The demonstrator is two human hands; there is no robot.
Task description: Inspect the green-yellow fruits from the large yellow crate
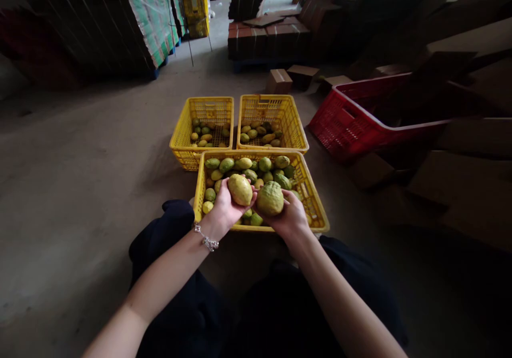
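Note:
My left hand (pixel 226 208) holds a smooth yellow fruit (pixel 240 189), its fingers curled under it. In my right hand (pixel 291 215) is a bumpy green fruit (pixel 270 198), close beside the yellow one. Both are held above the near yellow crate (pixel 321 220), which contains several green and yellow fruits. Behind it stand two more yellow crates, the left one (pixel 182 134) and the right one (pixel 301 128), each with a layer of fruits at the bottom.
A red crate (pixel 340 128) stands at the right beside cardboard boxes (pixel 460 182). Small cartons (pixel 279 81) lie behind the yellow crates. Wrapped stacks (pixel 148 16), a wire stand and stacked boxes (pixel 268 40) are further back.

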